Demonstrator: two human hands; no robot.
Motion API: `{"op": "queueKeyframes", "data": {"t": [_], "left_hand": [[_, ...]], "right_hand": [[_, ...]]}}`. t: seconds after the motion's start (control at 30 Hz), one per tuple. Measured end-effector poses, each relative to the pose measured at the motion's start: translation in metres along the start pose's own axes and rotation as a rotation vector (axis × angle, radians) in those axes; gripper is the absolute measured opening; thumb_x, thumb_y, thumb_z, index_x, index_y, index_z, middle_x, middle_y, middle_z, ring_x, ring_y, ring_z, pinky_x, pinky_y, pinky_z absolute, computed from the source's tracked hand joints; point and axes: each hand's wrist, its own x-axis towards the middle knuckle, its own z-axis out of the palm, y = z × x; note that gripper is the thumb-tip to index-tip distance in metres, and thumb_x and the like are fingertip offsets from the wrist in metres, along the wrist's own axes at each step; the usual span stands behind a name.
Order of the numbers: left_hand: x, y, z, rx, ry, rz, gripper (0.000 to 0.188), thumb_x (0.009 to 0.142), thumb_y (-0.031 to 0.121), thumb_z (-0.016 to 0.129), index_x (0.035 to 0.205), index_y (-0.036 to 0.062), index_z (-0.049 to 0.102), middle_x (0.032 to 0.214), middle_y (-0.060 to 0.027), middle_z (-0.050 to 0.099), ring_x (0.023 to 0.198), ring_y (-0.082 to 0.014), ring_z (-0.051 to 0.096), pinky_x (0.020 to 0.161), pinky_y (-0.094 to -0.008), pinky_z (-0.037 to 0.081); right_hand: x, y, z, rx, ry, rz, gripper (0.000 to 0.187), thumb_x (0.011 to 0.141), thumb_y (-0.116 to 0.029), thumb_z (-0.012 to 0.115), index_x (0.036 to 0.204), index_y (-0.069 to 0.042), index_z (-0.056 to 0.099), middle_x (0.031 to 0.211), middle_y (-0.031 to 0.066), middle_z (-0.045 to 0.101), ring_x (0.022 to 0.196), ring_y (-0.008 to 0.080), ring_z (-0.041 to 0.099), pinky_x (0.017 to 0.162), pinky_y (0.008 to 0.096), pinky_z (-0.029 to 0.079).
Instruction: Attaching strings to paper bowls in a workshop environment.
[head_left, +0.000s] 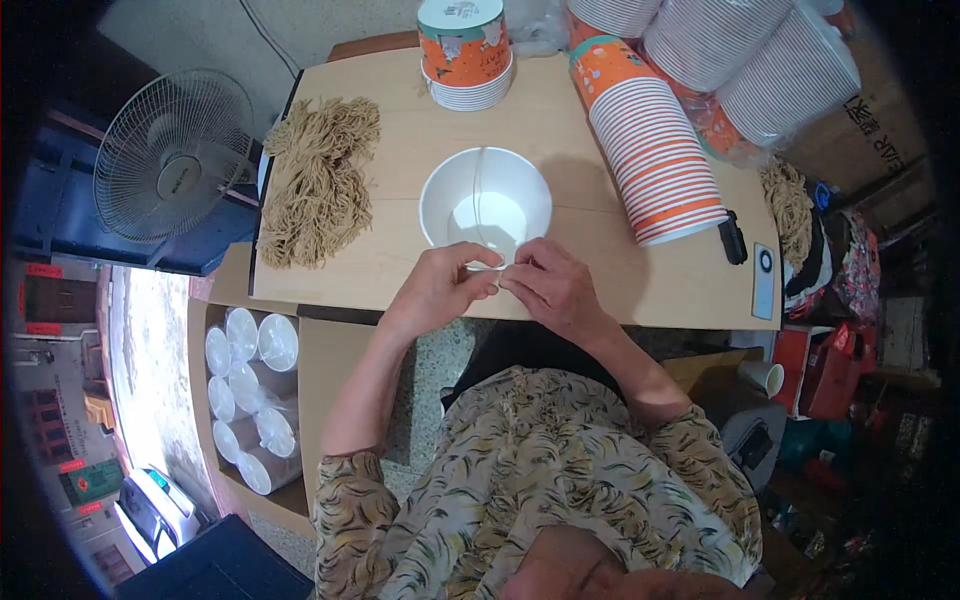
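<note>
A white paper tub (pixel 438 200) stands near the table's front edge, its open mouth facing up. Across that mouth runs a thin pale cord (pixel 479 190), from the far rim to the near one. At the near rim my left hand (pixel 437 287) is closed, thumb and fingers pinching the cord. Opposite it, almost touching, my right hand (pixel 562 292) also pinches at the cord end with bent fingers. The fingertips partly hide the spot where cord and rim meet. Left of the tub lies a big bundle of tan cords (pixel 320 185).
Orange-printed tubs (pixel 467 65) stand upside down at the back. A long nested stack of tubs (pixel 655 150) lies on the right, near a black marker-like object (pixel 733 238). More wrapped stacks (pixel 790 75) fill the back right. A fan (pixel 175 155) stands left; a carton (pixel 310 400) holds wrapped tubs.
</note>
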Motion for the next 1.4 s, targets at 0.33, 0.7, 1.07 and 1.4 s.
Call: {"op": "queueKeyframes", "data": {"t": [0.33,0.7,1.07,1.4], "left_hand": [[0.009,-0.003,0.0,-0.469,-0.017,-0.083,0.015,0.1,0.016,0.064,0.109,0.0037,0.066,0.102,-0.0091,0.073,0.08,-0.0125,0.073,0.062,-0.0197,0.054],[0.016,-0.004,0.0,-0.538,0.024,-0.045,0.018,0.102,0.02,0.062,0.11,0.004,0.064,0.1,-0.0056,0.073,0.067,-0.0072,0.066,0.056,-0.0179,0.048],[0.014,0.0,-0.011,-0.453,-0.249,-0.013,0.018,0.104,0.021,0.058,0.114,0.0058,0.061,0.099,-0.0032,0.069,0.074,-0.0101,0.068,0.062,-0.0216,0.049],[0.006,0.0,-0.014,-0.527,-0.192,-0.022,0.019,0.104,0.021,0.058,0.112,0.0046,0.06,0.099,-0.0057,0.068,0.077,-0.0121,0.067,0.066,-0.0228,0.052]], "right_hand": [[0.006,0.015,-0.002,0.183,-0.008,-0.031,0.011,0.079,-0.001,0.074,0.088,-0.001,0.067,0.102,0.0105,0.062,0.08,0.0245,0.064,0.068,0.0343,0.053],[0.037,-0.005,-0.025,0.197,-0.076,-0.184,0.013,0.08,-0.002,0.076,0.092,-0.003,0.072,0.124,0.0123,0.06,0.076,0.0197,0.063,0.066,0.033,0.052],[0.062,0.012,-0.025,0.522,-0.228,0.097,0.012,0.097,-0.009,0.062,0.108,-0.003,0.064,0.095,0.0068,0.067,0.076,0.0126,0.065,0.063,0.027,0.053],[0.055,0.025,-0.021,0.786,-0.436,0.47,0.013,0.105,-0.018,0.053,0.102,-0.007,0.058,0.076,-0.0018,0.058,0.06,0.0039,0.055,0.053,0.0208,0.045]]}}
